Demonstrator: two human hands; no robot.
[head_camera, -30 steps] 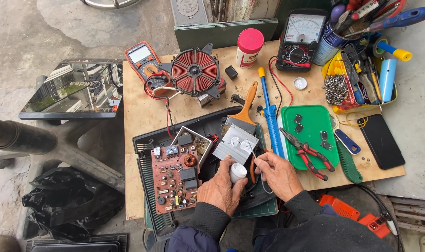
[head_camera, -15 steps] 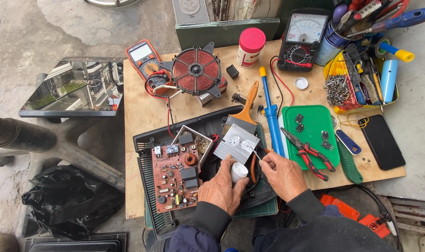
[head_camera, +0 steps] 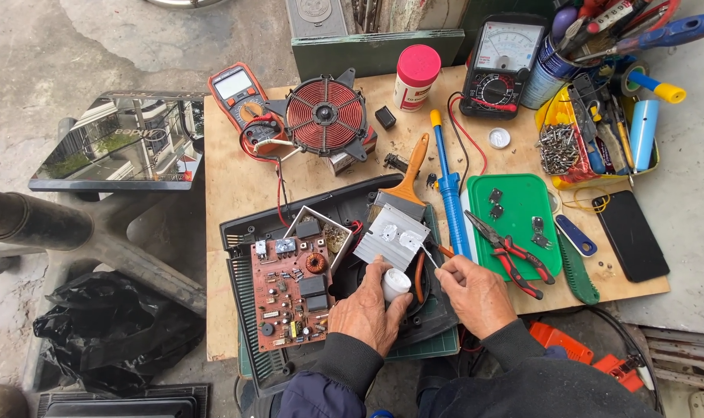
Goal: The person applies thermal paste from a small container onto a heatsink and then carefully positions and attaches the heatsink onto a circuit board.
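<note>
The left hand [head_camera: 371,310] is closed around a small white cylindrical container [head_camera: 394,283], holding it upright over the near part of the black appliance housing [head_camera: 247,232] that lies open on the plywood worktop [head_camera: 228,174]. The container is smooth, plain white plastic with a rounded top; only its upper portion shows above the curled fingers. The right hand [head_camera: 476,290] is closed in a pinch on a thin metal tool [head_camera: 429,257], whose tip points toward the near right corner of the finned aluminium heat sink [head_camera: 391,236]; the tip lies just beside the container. The heat sink is pale grey, roughly square, and carries two rounded components on its face. Left of it, inside the housing, sits a brown circuit board [head_camera: 290,290] populated with black relays, a copper toroid and small parts. A wooden-handled paintbrush [head_camera: 406,182] rests at the far edge of the heat sink. A blue desoldering pump [head_camera: 449,190] lies to the right, alongside a green tray [head_camera: 514,213] with red-handled pliers [head_camera: 507,251] across its near edge. Farther away stand a copper induction coil [head_camera: 325,116], an orange digital multimeter [head_camera: 240,97] and a black analogue multimeter [head_camera: 503,66].
</note>
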